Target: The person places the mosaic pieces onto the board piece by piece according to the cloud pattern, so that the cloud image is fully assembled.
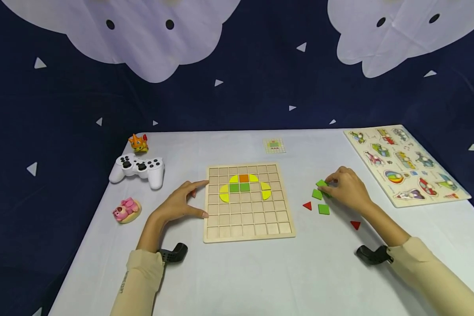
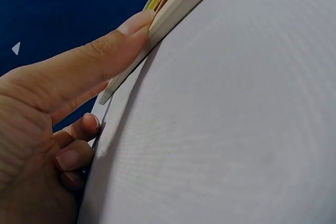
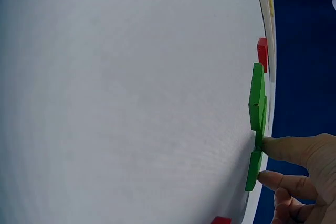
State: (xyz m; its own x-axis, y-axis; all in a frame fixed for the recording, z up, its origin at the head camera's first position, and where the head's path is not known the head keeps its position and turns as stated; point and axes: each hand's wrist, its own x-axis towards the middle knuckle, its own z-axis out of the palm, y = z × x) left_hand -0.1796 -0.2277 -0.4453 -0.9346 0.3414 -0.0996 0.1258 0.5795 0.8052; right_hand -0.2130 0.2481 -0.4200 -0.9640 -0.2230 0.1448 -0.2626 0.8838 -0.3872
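A wooden grid board (image 1: 241,219) lies mid-table, bearing yellow rounded tiles (image 1: 224,193), an orange square tile (image 1: 243,178) and two green square tiles (image 1: 234,188). At the board's left edge my left hand (image 1: 176,204) rests its spread thumb and index finger; the left wrist view shows the thumb (image 2: 113,51) on the rim. To the right of the board, my right hand (image 1: 348,188) pinches a green square tile (image 3: 253,171) among several loose ones, its fingertips partly covering them. Another green tile (image 1: 324,209) lies just nearer, with red triangle tiles (image 1: 307,206) on either side.
A small pattern card (image 1: 274,145) lies behind the board. A wooden picture puzzle (image 1: 408,166) sits at the far right. On the left are a white game controller (image 1: 138,168), a pink bear figure (image 1: 127,210) and an orange figure (image 1: 138,143).
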